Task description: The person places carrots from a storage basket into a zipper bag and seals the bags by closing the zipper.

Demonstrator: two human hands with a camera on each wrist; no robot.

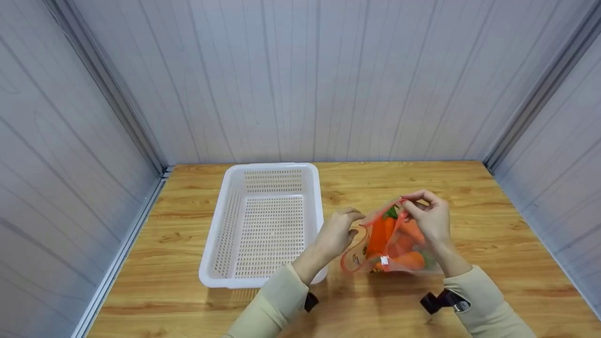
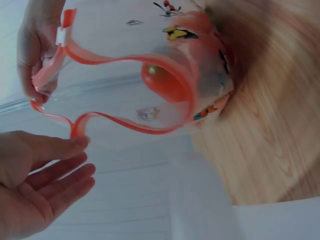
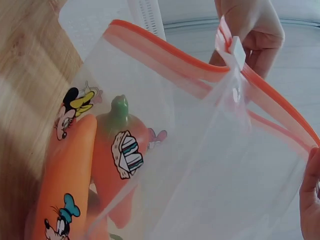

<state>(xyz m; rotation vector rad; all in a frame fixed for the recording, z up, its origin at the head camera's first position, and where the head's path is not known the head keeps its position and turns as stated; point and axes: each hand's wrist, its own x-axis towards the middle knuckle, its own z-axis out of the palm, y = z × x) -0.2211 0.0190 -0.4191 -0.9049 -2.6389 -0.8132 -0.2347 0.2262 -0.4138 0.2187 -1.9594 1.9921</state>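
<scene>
A clear slider zip bag (image 3: 200, 150) with an orange-red rim and cartoon prints stands mouth-open on the table, right of the basket. Through its film show a carrot-like orange piece (image 3: 70, 175) and a red pepper (image 3: 120, 155) with a green stem. Thumb and finger of my left hand (image 1: 335, 234) pinch the rim on the basket side; its other fingers (image 2: 70, 192) are spread loosely below. My right hand (image 1: 429, 220) pinches the opposite stretch of rim from above. A white slider (image 1: 385, 260) sits on the rim at the near side.
A white perforated plastic basket (image 1: 216, 225) stands left of the bag, close to my left forearm. Both rest on a wood-grain table (image 1: 173, 263). Pale panel walls (image 1: 291, 80) enclose the back and both sides.
</scene>
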